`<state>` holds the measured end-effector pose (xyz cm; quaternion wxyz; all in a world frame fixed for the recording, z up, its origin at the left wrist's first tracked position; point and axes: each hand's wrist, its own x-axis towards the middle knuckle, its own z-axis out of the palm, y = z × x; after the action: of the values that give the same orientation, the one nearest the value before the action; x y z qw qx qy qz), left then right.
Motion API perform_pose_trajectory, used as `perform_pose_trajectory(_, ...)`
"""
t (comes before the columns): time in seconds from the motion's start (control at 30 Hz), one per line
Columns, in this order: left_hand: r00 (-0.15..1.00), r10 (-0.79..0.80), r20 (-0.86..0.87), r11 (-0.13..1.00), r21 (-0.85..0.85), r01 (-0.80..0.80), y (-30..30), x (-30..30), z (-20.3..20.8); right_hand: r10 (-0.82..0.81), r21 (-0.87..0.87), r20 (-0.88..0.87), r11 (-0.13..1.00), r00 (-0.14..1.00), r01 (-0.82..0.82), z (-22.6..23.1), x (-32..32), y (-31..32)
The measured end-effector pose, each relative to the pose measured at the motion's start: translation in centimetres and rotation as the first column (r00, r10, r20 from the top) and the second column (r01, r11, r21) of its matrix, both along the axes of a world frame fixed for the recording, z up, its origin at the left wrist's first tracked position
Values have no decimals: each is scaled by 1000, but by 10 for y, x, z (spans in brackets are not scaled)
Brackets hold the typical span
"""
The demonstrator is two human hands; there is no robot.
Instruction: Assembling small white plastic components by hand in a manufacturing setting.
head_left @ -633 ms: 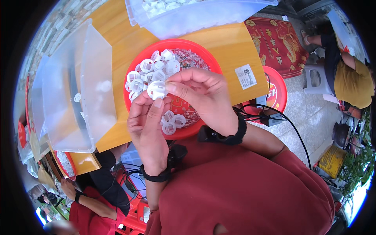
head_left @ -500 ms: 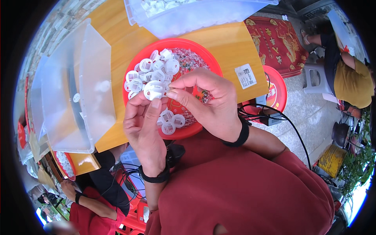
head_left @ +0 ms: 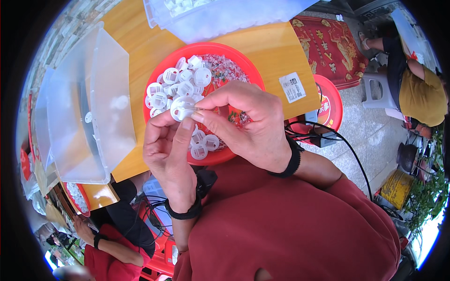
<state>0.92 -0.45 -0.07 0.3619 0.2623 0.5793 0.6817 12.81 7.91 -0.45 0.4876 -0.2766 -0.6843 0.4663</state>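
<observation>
Over a round red tray point(head_left: 253, 70), my left hand point(head_left: 171, 152) pinches a white round plastic piece point(head_left: 182, 107) with slots between thumb and fingers. My right hand point(head_left: 258, 129) is closed in a pinch at that piece's right edge; whatever sits between its fingertips is too small to make out. Several similar white round pieces point(head_left: 185, 88) are heaped in the tray's left part, and more point(head_left: 199, 151) lie near its front rim. Small clear pieces with thin wires point(head_left: 227, 68) fill the tray's far right, partly hidden behind my right hand.
A translucent bin point(head_left: 115, 107) stands left on the wooden table point(head_left: 276, 51), another bin point(head_left: 234, 18) at the back. Black cables point(head_left: 347, 140) hang at right, beside a red stool point(head_left: 335, 93). One person point(head_left: 112, 248) sits lower left, another point(head_left: 422, 98) far right.
Both hands have shifted very slightly left in the view, along with the tray and bins. My right fingertips have moved a little closer in against the white piece.
</observation>
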Motion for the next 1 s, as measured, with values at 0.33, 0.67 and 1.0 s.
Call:
perform_pose_trajectory(0.33, 990, 39, -136, 999, -21, -42, 0, 5, 3, -21, 27, 138, 1000, 990, 17, 1, 4, -1)
perform_pose_trajectory(0.67, 938, 64, -340, 995, -54, -88, -2, 7, 2, -137, 298, 229, 953, 964, 65, 3, 5, 0)
perform_pose_trajectory(1.0, 850, 75, -521, 988, -76, -134, -2, 9, 4, -264, 494, 191, 858, 945, 139, -3, 0, -3)
